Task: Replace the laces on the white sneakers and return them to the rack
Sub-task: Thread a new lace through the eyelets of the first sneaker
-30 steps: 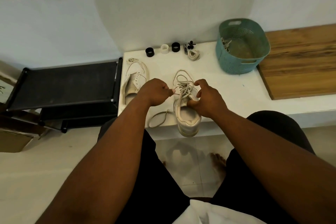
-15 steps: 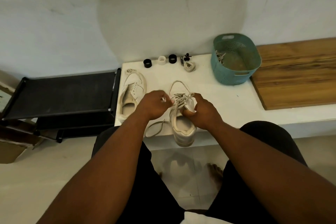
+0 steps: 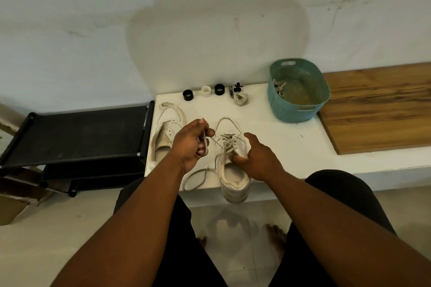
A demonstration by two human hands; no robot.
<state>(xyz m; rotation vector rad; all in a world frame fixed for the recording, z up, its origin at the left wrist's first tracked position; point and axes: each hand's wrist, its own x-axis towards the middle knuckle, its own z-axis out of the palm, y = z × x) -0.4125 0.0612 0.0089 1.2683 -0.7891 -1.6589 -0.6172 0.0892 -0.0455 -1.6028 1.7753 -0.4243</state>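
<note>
A white sneaker (image 3: pixel 229 128) stands on the white ledge (image 3: pixel 275 147), toe away from me, heel over the front edge, with a beige lace (image 3: pixel 227 143) crossing its eyelets. My right hand (image 3: pixel 258 158) grips the sneaker's side near the collar. My left hand (image 3: pixel 192 144) pinches one end of that lace and holds it out to the left of the shoe. The lace's slack loops on the ledge (image 3: pixel 196 178) below my left hand. A second white sneaker (image 3: pixel 166 130), with empty eyelets, lies to the left.
A black shoe rack (image 3: pixel 77 133) stands left of the ledge. At the back are two black rings (image 3: pixel 188 95), a white ring (image 3: pixel 206 91), a coiled lace (image 3: pixel 241 99) and a teal basket (image 3: pixel 298 91) holding a lace. A wooden board (image 3: pixel 377 109) lies right.
My left hand has drawn the lace end out leftward, away from the shoe. My right hand has shifted from the laces to the shoe's side. The camera has tilted up slightly.
</note>
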